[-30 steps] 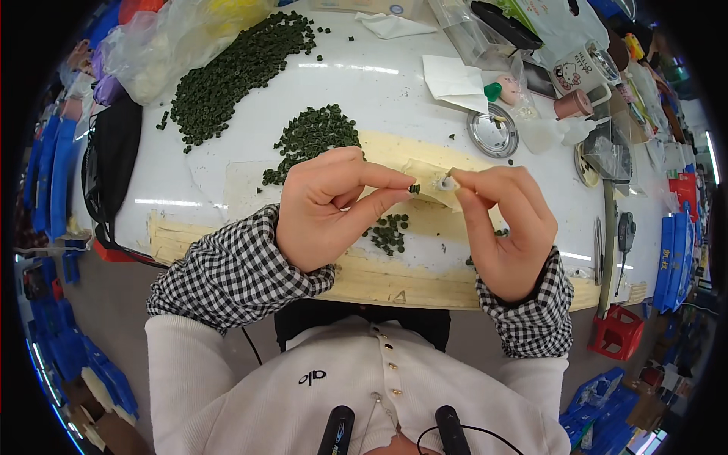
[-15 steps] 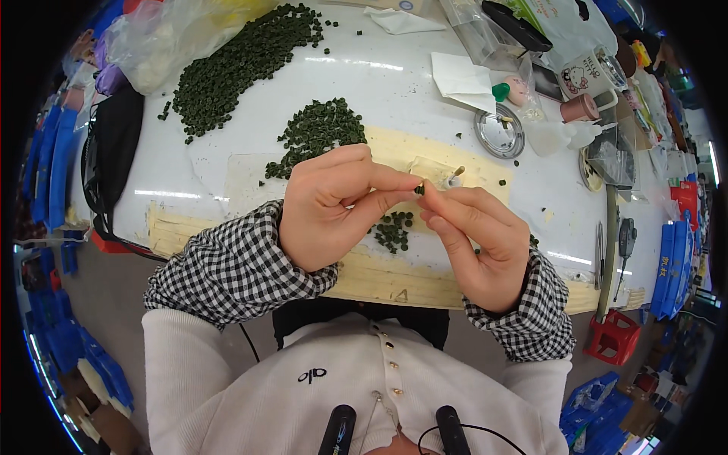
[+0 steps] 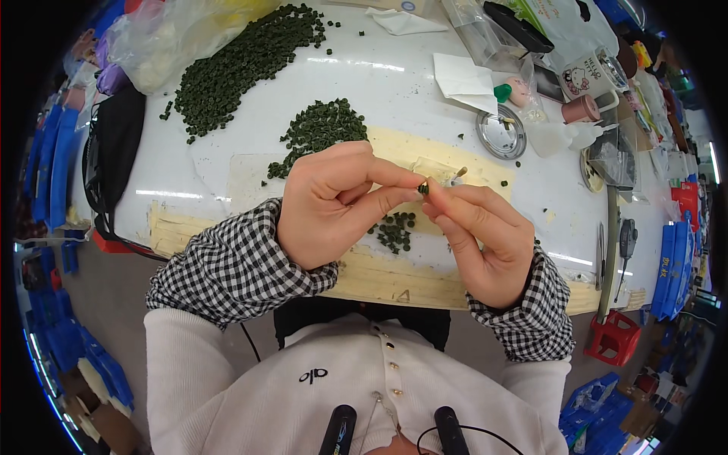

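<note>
Between the fingertips of both hands is one small dark green piece (image 3: 423,188), with a light spot on it. My left hand (image 3: 334,199) pinches it from the left with thumb and forefinger. From the right, the fingertips of my right hand (image 3: 485,235) close on it too. Below the fingers lies a little group of similar dark green pieces (image 3: 394,232) on the table. Beyond my left hand is a larger heap of such pieces (image 3: 322,129). A small stick with a pale tip (image 3: 459,174) stands just past my right fingers, partly hidden.
A long big pile of green pieces (image 3: 243,64) covers the far left, beside a clear plastic bag (image 3: 155,45). At right are a round metal dish (image 3: 501,133), a white tissue (image 3: 464,82), a mug (image 3: 588,72) and tweezers (image 3: 600,254). A wooden strip (image 3: 394,280) lines the near table edge.
Both hands stay joined at the small green piece. My right hand has shifted very slightly to the right and up; the piece appears slightly turned.
</note>
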`<state>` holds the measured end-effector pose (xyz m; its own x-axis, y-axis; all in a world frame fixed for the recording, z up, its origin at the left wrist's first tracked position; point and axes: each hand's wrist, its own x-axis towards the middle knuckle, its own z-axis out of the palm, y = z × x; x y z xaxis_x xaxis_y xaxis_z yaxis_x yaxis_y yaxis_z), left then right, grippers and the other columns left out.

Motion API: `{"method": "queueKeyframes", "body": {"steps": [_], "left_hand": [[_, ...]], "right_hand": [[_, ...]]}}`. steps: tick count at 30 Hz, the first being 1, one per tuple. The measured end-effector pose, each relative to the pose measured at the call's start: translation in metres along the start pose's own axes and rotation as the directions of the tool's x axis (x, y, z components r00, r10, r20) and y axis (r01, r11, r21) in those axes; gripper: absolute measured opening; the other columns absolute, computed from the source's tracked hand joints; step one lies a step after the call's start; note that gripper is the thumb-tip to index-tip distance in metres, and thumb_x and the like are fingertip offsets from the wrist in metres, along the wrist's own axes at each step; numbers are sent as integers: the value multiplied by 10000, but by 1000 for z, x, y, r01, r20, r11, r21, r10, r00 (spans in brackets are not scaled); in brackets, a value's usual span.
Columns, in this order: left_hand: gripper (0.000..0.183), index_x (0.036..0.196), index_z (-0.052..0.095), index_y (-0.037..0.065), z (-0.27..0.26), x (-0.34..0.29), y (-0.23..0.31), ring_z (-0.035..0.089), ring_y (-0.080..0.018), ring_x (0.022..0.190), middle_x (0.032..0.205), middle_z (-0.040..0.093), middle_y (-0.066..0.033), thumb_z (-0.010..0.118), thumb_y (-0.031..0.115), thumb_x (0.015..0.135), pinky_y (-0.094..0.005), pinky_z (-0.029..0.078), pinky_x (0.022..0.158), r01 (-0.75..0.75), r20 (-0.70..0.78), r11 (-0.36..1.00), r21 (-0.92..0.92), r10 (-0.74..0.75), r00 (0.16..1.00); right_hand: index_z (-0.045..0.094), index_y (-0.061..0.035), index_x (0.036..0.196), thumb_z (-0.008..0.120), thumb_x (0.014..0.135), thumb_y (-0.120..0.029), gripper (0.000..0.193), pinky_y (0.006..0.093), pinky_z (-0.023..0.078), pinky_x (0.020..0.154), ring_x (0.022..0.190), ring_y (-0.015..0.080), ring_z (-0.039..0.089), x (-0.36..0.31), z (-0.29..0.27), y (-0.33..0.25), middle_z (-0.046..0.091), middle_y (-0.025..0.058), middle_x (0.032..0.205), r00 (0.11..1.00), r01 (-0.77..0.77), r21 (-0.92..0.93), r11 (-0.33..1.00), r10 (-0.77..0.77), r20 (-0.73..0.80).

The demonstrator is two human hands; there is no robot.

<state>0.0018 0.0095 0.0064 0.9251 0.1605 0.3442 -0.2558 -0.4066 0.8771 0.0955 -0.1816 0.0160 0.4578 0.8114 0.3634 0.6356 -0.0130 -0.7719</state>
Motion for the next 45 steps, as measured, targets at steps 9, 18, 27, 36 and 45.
{"method": "queueKeyframes", "body": {"steps": [9, 18, 27, 36, 45], "left_hand": [[173, 945, 713, 75, -1, 0, -3, 332, -66, 496, 581, 414, 25, 714, 28, 779, -241, 255, 460, -56, -20, 996, 68, 58, 998], [167, 939, 714, 76, 1, 0, -7, 328, -67, 497, 577, 404, 29, 717, 34, 778, -242, 246, 459, -90, -21, 992, 84, 92, 996], [182, 959, 704, 62, 1, 1, -1, 423, -92, 507, 604, 496, -11, 707, 22, 782, -241, 320, 459, -129, -4, 981, 148, 131, 991], [228, 992, 702, 36, 4, -4, 1, 352, -60, 536, 628, 448, 24, 694, -39, 777, -216, 261, 477, -117, -12, 984, 137, 120, 993], [213, 975, 702, 24, 3, -3, 2, 344, -61, 526, 614, 445, 25, 700, -38, 771, -221, 255, 474, -125, -13, 985, 115, 127, 992]], "right_hand": [[608, -9, 1194, 609, 846, 48, 352, 231, 504, 675, 773, 168, 632, -2, -1, 2, 635, 128, 967, 1000, -12, 54, 998, 12, -7], [619, 7, 1165, 620, 838, 46, 330, 232, 506, 669, 762, 169, 633, -2, -1, 3, 639, 134, 955, 1000, -8, 49, 999, 8, -6], [631, 21, 1136, 625, 831, 51, 306, 229, 497, 664, 742, 169, 626, -1, -2, 0, 642, 132, 910, 1000, -27, 63, 998, 28, -9], [631, 25, 1135, 613, 839, 50, 298, 236, 500, 693, 774, 175, 633, -4, 1, 2, 646, 135, 920, 998, -64, 147, 987, 66, -9], [637, 21, 1126, 617, 836, 46, 292, 236, 508, 685, 774, 175, 642, -3, -1, 4, 651, 138, 928, 999, -35, 135, 990, 34, 7]]}}
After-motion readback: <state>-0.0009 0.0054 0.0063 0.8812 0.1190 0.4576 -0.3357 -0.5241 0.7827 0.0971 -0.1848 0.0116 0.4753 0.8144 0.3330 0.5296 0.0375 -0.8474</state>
